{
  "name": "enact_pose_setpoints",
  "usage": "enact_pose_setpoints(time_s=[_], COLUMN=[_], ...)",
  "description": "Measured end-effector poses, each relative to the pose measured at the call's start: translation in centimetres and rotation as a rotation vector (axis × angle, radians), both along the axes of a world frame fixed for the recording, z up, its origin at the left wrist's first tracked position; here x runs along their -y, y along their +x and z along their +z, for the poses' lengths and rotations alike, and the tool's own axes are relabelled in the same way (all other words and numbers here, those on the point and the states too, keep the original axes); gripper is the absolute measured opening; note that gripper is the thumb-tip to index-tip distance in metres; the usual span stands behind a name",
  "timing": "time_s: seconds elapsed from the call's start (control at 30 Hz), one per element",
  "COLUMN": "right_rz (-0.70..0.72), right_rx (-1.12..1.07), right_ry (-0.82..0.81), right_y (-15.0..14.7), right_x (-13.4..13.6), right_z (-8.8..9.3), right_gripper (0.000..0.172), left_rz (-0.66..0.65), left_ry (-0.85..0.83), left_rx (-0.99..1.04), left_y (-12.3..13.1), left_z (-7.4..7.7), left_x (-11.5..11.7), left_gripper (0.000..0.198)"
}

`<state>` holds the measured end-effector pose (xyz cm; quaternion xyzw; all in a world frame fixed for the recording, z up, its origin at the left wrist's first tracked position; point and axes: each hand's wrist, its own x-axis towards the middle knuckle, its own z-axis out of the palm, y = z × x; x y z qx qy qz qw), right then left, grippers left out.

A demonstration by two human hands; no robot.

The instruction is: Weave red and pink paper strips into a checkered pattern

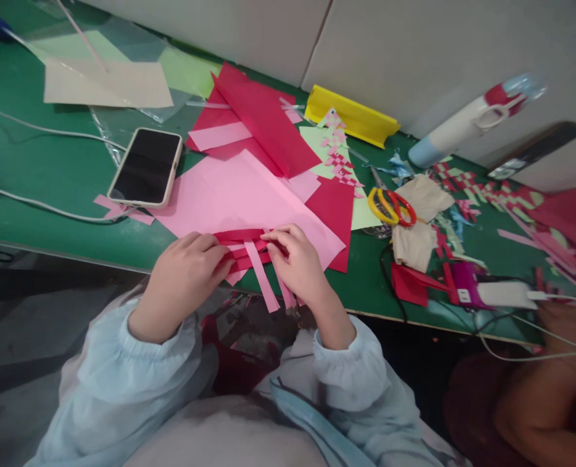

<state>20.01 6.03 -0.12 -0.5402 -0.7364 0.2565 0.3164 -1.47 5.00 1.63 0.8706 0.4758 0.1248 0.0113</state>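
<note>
My left hand [185,275] and my right hand [295,259] are both closed on a small weave of red and pink paper strips [249,253] at the near edge of the green table [35,168]. Loose pink strip ends [263,285] hang down over the edge between my hands. The weave lies on a big pink paper sheet [234,194], with red sheets [263,120] stacked behind it.
A phone [146,166] lies face up to the left, with white cables beside it. Scissors with yellow and red handles [390,206], paper scraps, a yellow folder [351,117] and a white bottle [463,123] sit to the right. Another person's arm [541,383] is at the lower right.
</note>
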Motion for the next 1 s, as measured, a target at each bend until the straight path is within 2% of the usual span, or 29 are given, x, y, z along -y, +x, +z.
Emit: enact_pose_setpoints(time_s=[0.27, 0.43, 1.0], right_rz=[0.009, 0.021, 0.049], right_rx=[0.012, 0.009, -0.019], right_ry=[-0.001, 0.003, -0.012], right_y=[0.0, 0.1, 0.2], right_x=[0.0, 0.0, 0.0], right_z=[0.1, 0.1, 0.1], right_gripper=[0.024, 0.03, 0.031], left_rz=[-0.026, -0.006, -0.043], left_ry=[0.069, 0.065, 0.016], left_rx=[-0.068, -0.08, -0.044], left_y=[0.0, 0.2, 1.3], left_z=[-0.3, -0.3, -0.3], left_x=[0.0, 0.2, 0.3], left_gripper=[0.025, 0.023, 0.024])
